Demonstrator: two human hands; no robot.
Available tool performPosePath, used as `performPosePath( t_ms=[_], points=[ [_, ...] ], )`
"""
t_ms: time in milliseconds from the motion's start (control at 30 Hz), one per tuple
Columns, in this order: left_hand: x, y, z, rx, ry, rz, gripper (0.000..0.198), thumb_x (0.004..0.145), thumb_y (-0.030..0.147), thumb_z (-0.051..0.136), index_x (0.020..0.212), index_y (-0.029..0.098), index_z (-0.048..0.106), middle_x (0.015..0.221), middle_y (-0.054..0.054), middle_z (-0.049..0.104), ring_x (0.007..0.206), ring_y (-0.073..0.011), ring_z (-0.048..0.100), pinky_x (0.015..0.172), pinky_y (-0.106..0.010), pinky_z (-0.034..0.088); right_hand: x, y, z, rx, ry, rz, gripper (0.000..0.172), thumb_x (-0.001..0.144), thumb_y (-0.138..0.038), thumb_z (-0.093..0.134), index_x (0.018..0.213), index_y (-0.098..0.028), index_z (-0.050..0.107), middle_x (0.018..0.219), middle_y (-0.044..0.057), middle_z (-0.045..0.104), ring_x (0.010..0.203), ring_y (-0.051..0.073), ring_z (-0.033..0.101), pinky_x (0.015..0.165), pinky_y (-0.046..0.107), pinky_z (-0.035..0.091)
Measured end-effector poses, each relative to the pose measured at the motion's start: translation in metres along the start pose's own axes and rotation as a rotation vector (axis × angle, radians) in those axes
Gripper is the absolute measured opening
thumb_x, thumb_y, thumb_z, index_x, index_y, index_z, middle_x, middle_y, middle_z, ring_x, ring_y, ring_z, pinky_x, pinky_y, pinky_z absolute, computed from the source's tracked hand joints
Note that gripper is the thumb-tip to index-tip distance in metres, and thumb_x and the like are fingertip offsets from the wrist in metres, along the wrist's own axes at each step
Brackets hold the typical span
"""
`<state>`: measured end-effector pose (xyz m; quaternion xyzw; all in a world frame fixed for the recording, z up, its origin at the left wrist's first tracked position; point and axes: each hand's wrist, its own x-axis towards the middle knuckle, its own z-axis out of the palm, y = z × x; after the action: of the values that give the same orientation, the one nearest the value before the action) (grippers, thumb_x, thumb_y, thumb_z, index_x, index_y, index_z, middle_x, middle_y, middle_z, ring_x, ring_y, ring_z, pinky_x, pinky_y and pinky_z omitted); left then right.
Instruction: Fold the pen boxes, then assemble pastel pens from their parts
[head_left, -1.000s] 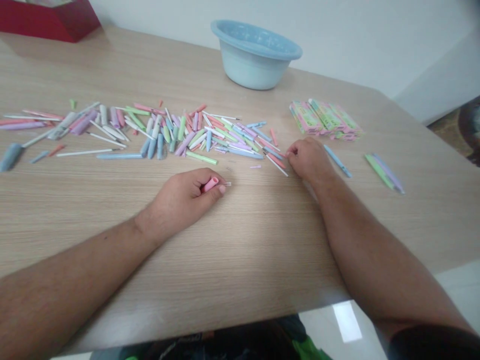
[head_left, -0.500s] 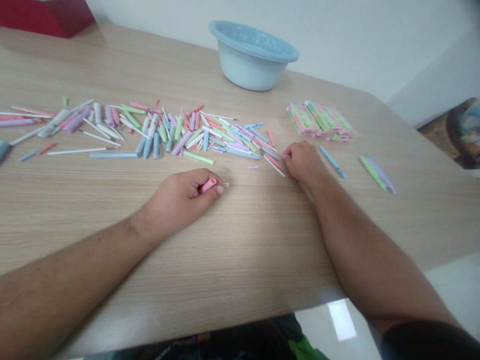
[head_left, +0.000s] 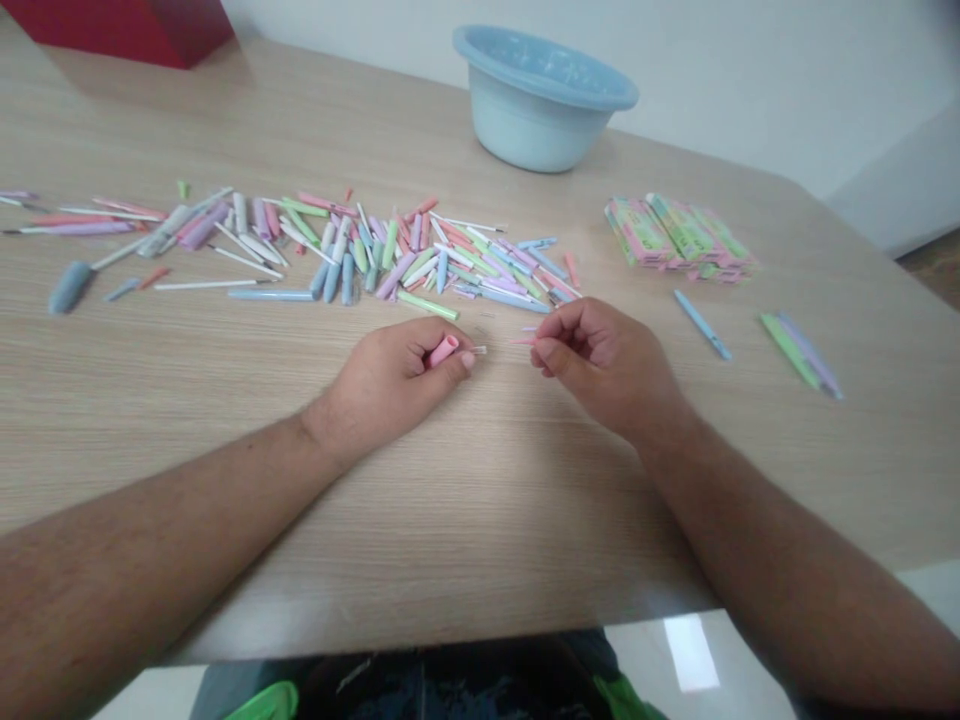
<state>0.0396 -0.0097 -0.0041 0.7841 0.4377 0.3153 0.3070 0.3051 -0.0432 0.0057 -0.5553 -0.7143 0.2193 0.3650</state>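
My left hand (head_left: 397,378) is closed around a pink pen barrel (head_left: 442,350), its open end facing up. A small clear piece (head_left: 480,350) sticks out past the left thumb; its kind is hard to make out. Opposite, my right hand (head_left: 611,365) pinches a thin, pointed pink piece (head_left: 522,341) between thumb and fingertips, the point towards the left hand. A short gap parts the two hands. Just behind the right fingertips lies a small purple piece (head_left: 528,329). Beyond both hands spreads a pile of pastel pen parts (head_left: 405,255), with barrels, caps and white refills mixed together.
A light blue basin (head_left: 540,120) stands at the back by the wall. Stacked pink and green packets (head_left: 675,240) sit on the right. Closer by are a blue pen (head_left: 702,325) and a green and a purple pen (head_left: 802,355). A red box (head_left: 142,30) occupies the far left.
My right hand has left the pile's right end and come towards my left hand, now with the thin pink piece. The left hand keeps its hold. The view has shifted slightly left.
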Motion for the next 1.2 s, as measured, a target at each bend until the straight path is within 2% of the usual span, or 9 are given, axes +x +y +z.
performPosePath(
  t_ms=[200,367,667,1200],
  points=[
    [-0.001,0.0,-0.001,-0.026,-0.003,0.066,0.021,0.102,0.037,0.07,0.097,0.02,0.081,0.076,0.002,0.07,0.069,-0.0161,0.062,0.064,-0.028,0.044,-0.005,-0.008,0.007,0.063,-0.016,0.006,0.009,0.099,-0.032,0.081,0.101,-0.024,0.078,0.084,-0.001,0.078,0.072,0.016,0.068,0.065,0.03,0.05],
    [0.0,0.0,0.0,-0.035,-0.005,0.08,0.021,0.102,0.035,0.07,0.097,0.018,0.081,0.076,0.002,0.071,0.069,-0.0156,0.062,0.063,-0.027,0.043,-0.004,-0.011,0.008,0.002,-0.024,-0.015,0.007,0.097,-0.03,0.081,0.098,-0.023,0.079,0.08,-0.002,0.076,0.067,0.015,0.063,0.064,0.03,0.047],
    [-0.001,-0.001,-0.001,-0.036,-0.022,0.064,0.025,0.103,0.04,0.07,0.098,0.019,0.082,0.077,0.001,0.071,0.071,-0.0171,0.063,0.066,-0.029,0.044,-0.003,-0.013,0.006,-0.044,-0.037,-0.063,0.003,0.095,-0.024,0.078,0.097,-0.024,0.081,0.08,-0.002,0.076,0.067,0.015,0.062,0.061,0.028,0.044],
    [0.0,0.001,0.0,-0.046,-0.05,0.044,0.025,0.102,0.041,0.069,0.093,0.02,0.078,0.075,0.002,0.069,0.07,-0.0169,0.06,0.066,-0.029,0.044,-0.004,-0.013,0.005,-0.044,-0.051,-0.029,0.005,0.096,-0.029,0.078,0.099,-0.025,0.081,0.082,0.001,0.075,0.069,0.017,0.061,0.064,0.031,0.046]
  ],
)
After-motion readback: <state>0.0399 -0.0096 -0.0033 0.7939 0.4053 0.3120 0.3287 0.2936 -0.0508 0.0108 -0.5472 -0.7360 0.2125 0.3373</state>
